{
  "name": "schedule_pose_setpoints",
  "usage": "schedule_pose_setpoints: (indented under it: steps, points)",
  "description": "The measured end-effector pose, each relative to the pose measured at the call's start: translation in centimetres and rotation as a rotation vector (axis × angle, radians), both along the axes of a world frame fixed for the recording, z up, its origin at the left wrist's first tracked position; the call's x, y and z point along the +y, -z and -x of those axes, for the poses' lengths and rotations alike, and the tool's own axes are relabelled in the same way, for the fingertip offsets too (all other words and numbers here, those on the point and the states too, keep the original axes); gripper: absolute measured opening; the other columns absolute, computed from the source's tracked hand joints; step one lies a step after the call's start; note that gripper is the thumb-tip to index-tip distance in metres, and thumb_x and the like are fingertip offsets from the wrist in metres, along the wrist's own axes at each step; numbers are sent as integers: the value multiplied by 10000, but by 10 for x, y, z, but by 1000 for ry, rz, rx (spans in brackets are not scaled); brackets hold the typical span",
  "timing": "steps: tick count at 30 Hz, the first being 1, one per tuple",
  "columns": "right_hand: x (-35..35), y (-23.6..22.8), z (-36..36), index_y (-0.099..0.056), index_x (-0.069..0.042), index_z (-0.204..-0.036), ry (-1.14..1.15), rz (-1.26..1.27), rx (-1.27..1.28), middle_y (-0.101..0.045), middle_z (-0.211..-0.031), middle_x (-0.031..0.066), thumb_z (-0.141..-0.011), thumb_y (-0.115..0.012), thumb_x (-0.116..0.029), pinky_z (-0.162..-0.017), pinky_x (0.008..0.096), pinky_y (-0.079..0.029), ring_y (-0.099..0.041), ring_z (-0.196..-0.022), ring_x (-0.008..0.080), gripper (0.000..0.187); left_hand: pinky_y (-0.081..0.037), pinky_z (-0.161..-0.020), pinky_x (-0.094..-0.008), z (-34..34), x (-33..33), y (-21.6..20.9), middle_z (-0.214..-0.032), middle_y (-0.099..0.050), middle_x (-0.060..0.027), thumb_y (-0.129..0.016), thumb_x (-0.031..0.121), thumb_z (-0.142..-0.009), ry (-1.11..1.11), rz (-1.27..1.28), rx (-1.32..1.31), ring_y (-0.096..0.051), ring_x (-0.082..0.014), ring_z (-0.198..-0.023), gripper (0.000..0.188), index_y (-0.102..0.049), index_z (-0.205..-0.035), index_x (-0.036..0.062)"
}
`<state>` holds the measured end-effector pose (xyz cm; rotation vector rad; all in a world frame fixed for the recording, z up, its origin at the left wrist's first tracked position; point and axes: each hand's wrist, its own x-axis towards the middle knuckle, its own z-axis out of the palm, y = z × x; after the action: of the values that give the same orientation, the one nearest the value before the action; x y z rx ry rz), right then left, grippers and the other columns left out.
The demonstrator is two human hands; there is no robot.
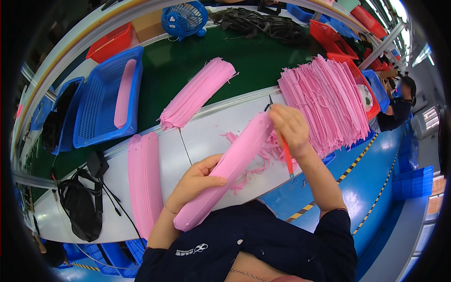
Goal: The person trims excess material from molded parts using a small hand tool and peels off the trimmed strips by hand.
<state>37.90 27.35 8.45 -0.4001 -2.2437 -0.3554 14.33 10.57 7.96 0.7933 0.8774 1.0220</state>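
Observation:
My left hand [199, 181] is wrapped round a long, slightly curved pink strip [235, 157], which tilts up to the right in front of my body. At its far upper end, my right hand [290, 124] is closed round a slim red-handled tool [286, 152]. A dark pointed tip shows above the fingers beside the strip's end; the tool's exact kind is partly hidden by the hand. Pink trimmings [268, 152] lie on the white table under the strip. To the left, several similar pink strips [144, 183] rest side by side.
A large stack of rough-edged pink strips [324, 105] stands at the right. Another pink bundle [197, 94] lies on the green surface. Left are a blue basket [105, 101] holding one strip and a black bag [82, 207] with cables. A blue fan [184, 19] stands behind; a person [399, 105] is far right.

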Motion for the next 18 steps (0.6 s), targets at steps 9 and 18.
schedule_pose_setpoints:
  steps: [9, 18]
  points:
    - [-13, 76, -23, -617, 41, -1084, 372, 988, 454, -637, -1030, 112, -905, -579, -88, -850, 302, -483, -589, -1007, 192, 224, -397, -935, -247, 8, 8, 17, -1182, -577, -62, -664, 72, -775, -76, -26, 18, -537, -123, -1060, 549, -483, -1287, -10]
    - [-32, 34, 14, -557, 15, -1178, -551, 1931, 1291, -606, -1079, 116, -912, -567, -134, -897, 353, -460, -585, -1004, 211, 305, -396, -940, -248, 5, 9, 20, -1200, -567, -51, -662, 89, -790, -29, -27, 17, -533, -116, -1067, 545, -478, -1296, 6]
